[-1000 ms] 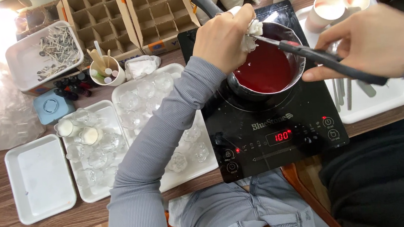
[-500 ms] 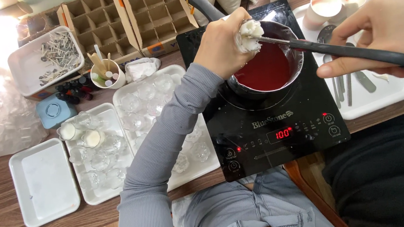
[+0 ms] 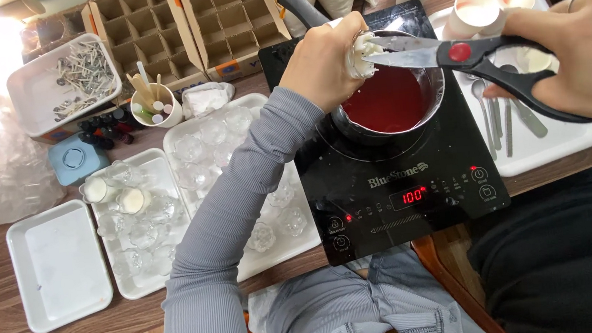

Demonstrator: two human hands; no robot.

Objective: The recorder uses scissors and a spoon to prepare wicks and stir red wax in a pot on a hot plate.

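Note:
My left hand (image 3: 321, 63) is closed around a white waxy lump (image 3: 358, 54) and holds it over a steel pot (image 3: 433, 82) of red liquid (image 3: 387, 100). The pot stands on a black induction cooker (image 3: 399, 185) with a lit red display. My right hand (image 3: 574, 53) grips black-handled scissors (image 3: 478, 62) with a red pivot. Their open blades point left and touch the white lump above the pot.
White trays (image 3: 131, 294) of small clear glass cups sit left of the cooker, beside an empty white tray (image 3: 56, 265). Cardboard dividers (image 3: 152, 28), a tray of wick tabs (image 3: 70, 79) and a cup of sticks (image 3: 153, 108) lie behind. Spoons rest on a right-hand tray (image 3: 561, 141).
My right hand drew the scissors in from the right, and the blades now meet the white lump. My left hand stays over the pot, slightly lifted.

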